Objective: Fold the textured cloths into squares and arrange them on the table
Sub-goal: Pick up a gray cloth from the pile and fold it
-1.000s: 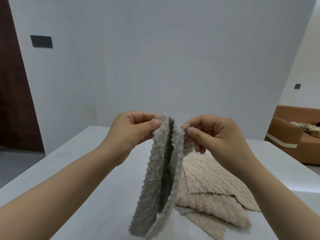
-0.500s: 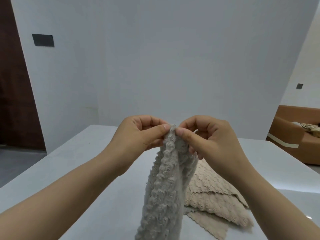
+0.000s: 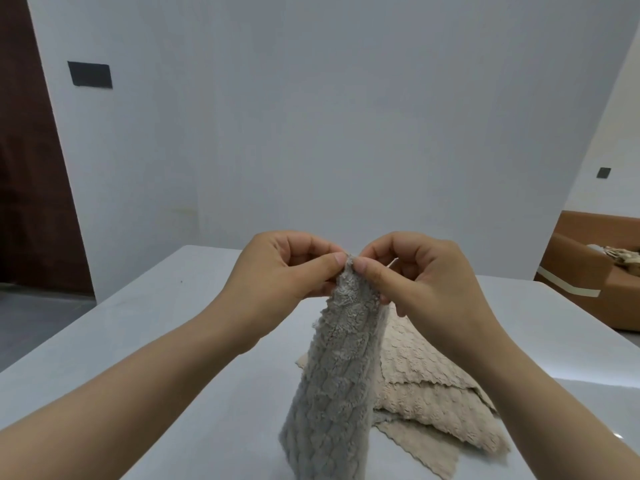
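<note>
1. Pale grey, glossy rectangular surface (image 3: 145,358): it carries all the cloths and runs from the near edge of the view to the white wall behind; most of it to the left of the beige pile lies bare.
2. Pile of beige, scallop-textured cloths with zigzag edges (image 3: 426,382): unfolded and overlapping, it rests on the surface directly behind and to the right of the hanging grey cloth, below the right hand.
3. Grey, fluffy, ridge-textured cloth (image 3: 332,386): the piece being worked. It hangs doubled over from the fingertips, its long axis near vertical and leaning slightly leftward toward the bottom; the lower end reaches the bottom of the view just left of the beige pile, and whether it touches the surface cannot be told.
4. Left hand (image 3: 287,271): closed, thumb and forefinger pinching the top edge of the grey cloth from the left.
5. Right hand (image 3: 415,278): closed, pinching the same top edge from the right, its thumb tip almost touching the left thumb.
6. Governing relation: the cloth lies straight below both hands, which are equally near it at one shared point; laying it flat would likely mean lowering it onto the bare area left of the beige pile.
</note>
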`<state>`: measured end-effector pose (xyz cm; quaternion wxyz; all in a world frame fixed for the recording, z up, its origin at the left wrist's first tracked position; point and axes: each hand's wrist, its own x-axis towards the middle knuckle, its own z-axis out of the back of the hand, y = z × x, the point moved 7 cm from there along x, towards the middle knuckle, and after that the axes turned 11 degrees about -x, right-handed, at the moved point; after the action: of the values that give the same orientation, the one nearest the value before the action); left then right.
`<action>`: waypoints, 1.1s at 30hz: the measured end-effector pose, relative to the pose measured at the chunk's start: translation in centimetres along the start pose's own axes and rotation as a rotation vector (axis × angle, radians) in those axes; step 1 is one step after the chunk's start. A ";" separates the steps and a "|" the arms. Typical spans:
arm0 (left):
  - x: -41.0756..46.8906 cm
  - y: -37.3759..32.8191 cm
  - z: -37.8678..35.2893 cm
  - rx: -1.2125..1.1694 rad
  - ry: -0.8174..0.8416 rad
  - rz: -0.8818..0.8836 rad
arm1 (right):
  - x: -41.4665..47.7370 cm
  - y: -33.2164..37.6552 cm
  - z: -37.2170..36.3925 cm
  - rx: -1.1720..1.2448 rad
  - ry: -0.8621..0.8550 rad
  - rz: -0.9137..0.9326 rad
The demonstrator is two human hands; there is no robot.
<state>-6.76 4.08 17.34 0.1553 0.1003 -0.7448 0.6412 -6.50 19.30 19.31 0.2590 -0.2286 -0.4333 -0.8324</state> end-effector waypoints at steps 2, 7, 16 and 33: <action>0.0 0.1 0.0 0.005 0.006 0.000 | 0.0 -0.1 0.0 -0.008 -0.001 0.000; -0.2 0.0 0.1 0.000 0.053 0.007 | 0.1 -0.2 -0.2 -0.026 -0.003 0.007; -0.1 -0.4 0.5 0.029 0.015 -0.041 | 0.0 -0.2 -0.1 -0.038 0.034 0.013; 2.3 -0.2 6.0 0.118 -0.226 -0.109 | -0.7 -1.9 0.4 -0.289 0.123 0.034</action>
<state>-9.43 -1.71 17.62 0.0989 0.2213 -0.7118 0.6592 -7.07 20.69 17.92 0.2634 -0.2192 -0.2883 -0.8941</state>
